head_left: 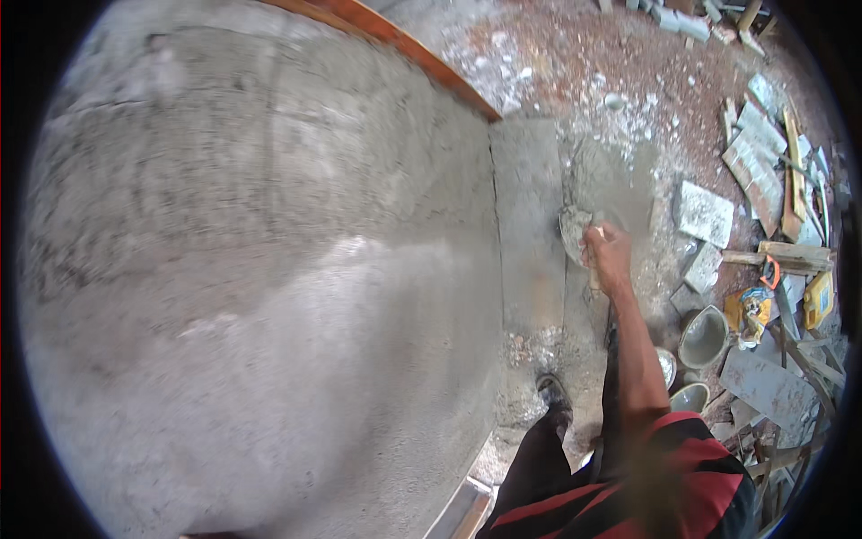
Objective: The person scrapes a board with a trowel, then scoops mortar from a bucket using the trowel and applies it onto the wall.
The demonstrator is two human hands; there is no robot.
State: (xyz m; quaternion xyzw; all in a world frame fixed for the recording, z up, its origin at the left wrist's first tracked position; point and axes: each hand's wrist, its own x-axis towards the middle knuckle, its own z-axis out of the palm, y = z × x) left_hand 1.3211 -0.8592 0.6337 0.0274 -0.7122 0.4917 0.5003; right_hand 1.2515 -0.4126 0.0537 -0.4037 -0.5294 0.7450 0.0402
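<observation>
My right hand (607, 253) is closed around the wooden handle of a trowel (572, 229) with grey mortar on its blade. The trowel is at the edge of a patch of wet grey mortar (606, 180), beside a pale upright slab or strip (525, 220) at the wall's end. A large rough grey plastered surface (269, 180) fills the left side, its lower part blurred. My left hand is out of view; only a small dark shape, too unclear to name, shows at the bottom left edge.
An orange-brown board (413, 49) edges the plaster. At right lie rubble, tile pieces (705, 211), wood scraps (795, 256), several buckets or bowls (703, 337), a handsaw (770, 272), a yellow container (818, 301) and a torn bag (748, 314). My boot (554, 393) stands beside the plastered structure.
</observation>
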